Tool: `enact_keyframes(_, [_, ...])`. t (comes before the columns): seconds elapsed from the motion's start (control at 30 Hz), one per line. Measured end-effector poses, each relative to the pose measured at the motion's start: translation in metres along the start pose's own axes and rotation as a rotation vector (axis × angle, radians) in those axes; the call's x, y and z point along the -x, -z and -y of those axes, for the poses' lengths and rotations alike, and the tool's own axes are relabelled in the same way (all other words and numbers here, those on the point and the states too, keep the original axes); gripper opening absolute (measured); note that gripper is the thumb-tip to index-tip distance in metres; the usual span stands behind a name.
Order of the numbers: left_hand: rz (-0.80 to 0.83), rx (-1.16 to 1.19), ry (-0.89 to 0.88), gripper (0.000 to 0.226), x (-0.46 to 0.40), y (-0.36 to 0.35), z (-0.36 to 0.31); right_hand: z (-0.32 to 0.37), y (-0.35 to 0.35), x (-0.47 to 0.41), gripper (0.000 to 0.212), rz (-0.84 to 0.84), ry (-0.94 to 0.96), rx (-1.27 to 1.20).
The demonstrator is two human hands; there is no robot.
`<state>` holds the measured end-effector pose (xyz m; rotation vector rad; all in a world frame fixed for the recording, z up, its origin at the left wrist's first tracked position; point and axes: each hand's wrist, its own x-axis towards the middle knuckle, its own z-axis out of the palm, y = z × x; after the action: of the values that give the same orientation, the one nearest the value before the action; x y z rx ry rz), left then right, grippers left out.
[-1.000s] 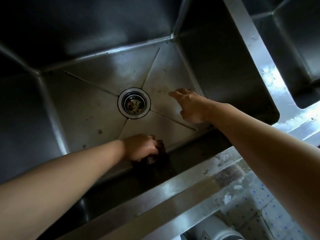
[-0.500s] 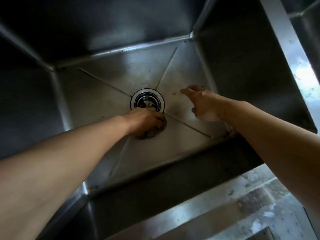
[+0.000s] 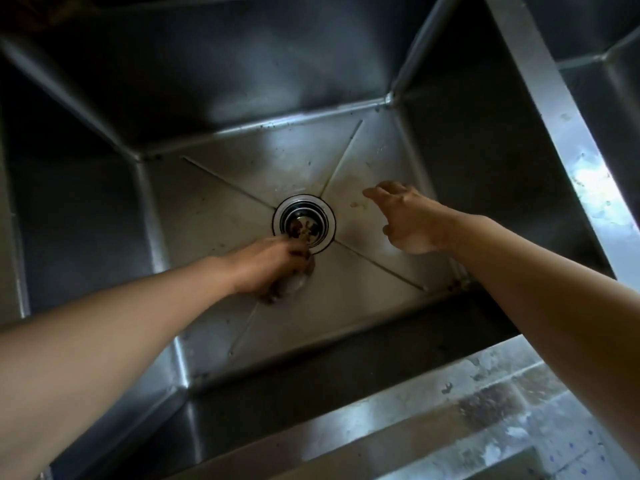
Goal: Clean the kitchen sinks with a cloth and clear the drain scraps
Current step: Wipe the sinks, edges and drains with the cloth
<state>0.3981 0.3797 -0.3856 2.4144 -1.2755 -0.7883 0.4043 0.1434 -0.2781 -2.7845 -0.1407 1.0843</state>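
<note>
My left hand (image 3: 268,268) has come up from the near wall to the drain's edge. The sink (image 3: 214,216) fills the frame. At its centre sits the drain (image 3: 304,228), dark scraps (image 3: 297,231) in it. My right hand (image 3: 407,216) hovers right of centre, fingers loose, holding nothing. The left grips the cloth (image 3: 294,280). I'd best sweep around the rim, then pinch the scraps out.

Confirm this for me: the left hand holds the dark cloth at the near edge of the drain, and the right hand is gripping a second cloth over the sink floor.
One thing is wrong. The head view shows the right hand holding nothing; its fingers are loosely spread above the sink floor. The rest stands: the left hand holds the dark cloth at the near edge of the drain.
</note>
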Motion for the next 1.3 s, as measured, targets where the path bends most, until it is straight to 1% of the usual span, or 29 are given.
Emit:
enact_keyframes(0.03, [0.054,0.001,0.040,0.030,0.005,-0.004,-0.004,0.002,0.000,-0.001,0.076,0.001,0.012,0.008])
enact_keyframes(0.07, [0.123,-0.038,0.058,0.032,0.007,-0.010,-0.006,0.003,0.000,-0.003,0.077,0.000,0.024,0.013])
enact_keyframes(0.1, [0.158,-0.120,0.036,0.037,0.006,-0.016,-0.005,0.004,-0.001,-0.005,0.077,-0.001,0.035,0.014])
enact_keyframes(0.13, [0.177,-0.151,0.043,0.039,0.005,-0.018,-0.003,0.005,-0.002,-0.007,0.077,-0.001,0.042,0.012])
enact_keyframes(0.17, [0.186,-0.119,0.103,0.041,0.004,-0.016,-0.003,0.004,-0.002,-0.009,0.078,0.000,0.045,0.010])
enact_keyframes(0.2, [0.205,-0.134,0.133,0.045,-0.001,-0.015,0.000,0.003,-0.003,-0.011,0.078,0.002,0.042,0.009])
enact_keyframes(0.23, [0.212,-0.154,0.146,0.052,-0.005,-0.010,0.001,0.002,-0.003,-0.013,0.077,0.003,0.035,0.005])
enact_keyframes(0.27, [0.195,-0.172,0.144,0.056,-0.008,-0.007,0.002,0.000,-0.002,-0.014,0.076,0.002,0.023,0.002])
enact_keyframes(0.3, [0.165,-0.203,0.150,0.056,-0.013,-0.002,0.003,-0.003,-0.001,-0.015,0.075,-0.003,0.008,-0.002])
enact_keyframes(0.37, [0.086,-0.198,0.179,0.047,-0.024,0.002,0.003,-0.010,0.004,-0.016,0.072,-0.034,-0.030,-0.008])
enact_keyframes(0.47, [-0.117,-0.137,0.191,0.029,-0.046,0.005,0.003,-0.023,0.012,-0.014,0.069,-0.089,-0.083,-0.028])
enact_keyframes(0.53, [-0.221,-0.141,0.208,0.023,-0.066,0.014,-0.002,-0.031,0.016,-0.013,0.069,-0.102,-0.104,-0.044])
enact_keyframes(0.6, [-0.266,-0.013,0.265,0.024,-0.086,0.028,-0.013,-0.038,0.018,-0.013,0.069,-0.099,-0.119,-0.065])
enact_keyframes(0.67, [-0.261,0.000,0.238,0.039,-0.110,0.035,-0.021,-0.043,0.019,-0.017,0.067,-0.095,-0.123,-0.074])
enact_keyframes(0.7, [-0.251,0.013,0.244,0.037,-0.123,0.036,-0.022,-0.044,0.019,-0.019,0.066,-0.099,-0.121,-0.074])
enact_keyframes(0.73, [-0.273,0.030,0.251,0.028,-0.137,0.038,-0.023,-0.046,0.020,-0.022,0.065,-0.106,-0.120,-0.077])
enact_keyframes(0.77, [-0.292,-0.019,0.232,0.018,-0.147,0.042,-0.026,-0.047,0.020,-0.024,0.064,-0.111,-0.117,-0.086])
enact_keyframes(0.8, [-0.336,-0.038,0.221,0.017,-0.160,0.042,-0.028,-0.049,0.021,-0.026,0.063,-0.114,-0.115,-0.099])
enact_keyframes(0.9, [-0.300,-0.078,0.200,0.028,-0.185,0.034,-0.028,-0.057,0.023,-0.031,0.062,-0.114,-0.122,-0.120])
enact_keyframes(1.0, [-0.174,-0.081,0.238,0.039,-0.190,0.021,-0.023,-0.063,0.022,-0.034,0.065,-0.089,-0.123,-0.120])
enact_keyframes(1.03, [-0.127,-0.030,0.288,0.043,-0.186,0.022,-0.023,-0.065,0.022,-0.034,0.066,-0.082,-0.122,-0.120])
enact_keyframes(1.07, [-0.105,0.024,0.333,0.044,-0.181,0.027,-0.024,-0.066,0.022,-0.034,0.067,-0.077,-0.123,-0.119])
enact_keyframes(1.17, [-0.085,0.033,0.417,0.034,-0.160,0.034,-0.027,-0.068,0.023,-0.030,0.073,-0.059,-0.124,-0.113])
enact_keyframes(1.23, [-0.110,0.018,0.466,0.028,-0.150,0.030,-0.024,-0.067,0.024,-0.028,0.073,-0.044,-0.123,-0.117])
enact_keyframes(1.3, [-0.076,-0.035,0.504,0.028,-0.142,0.034,-0.019,-0.065,0.025,-0.026,0.072,-0.042,-0.115,-0.124])
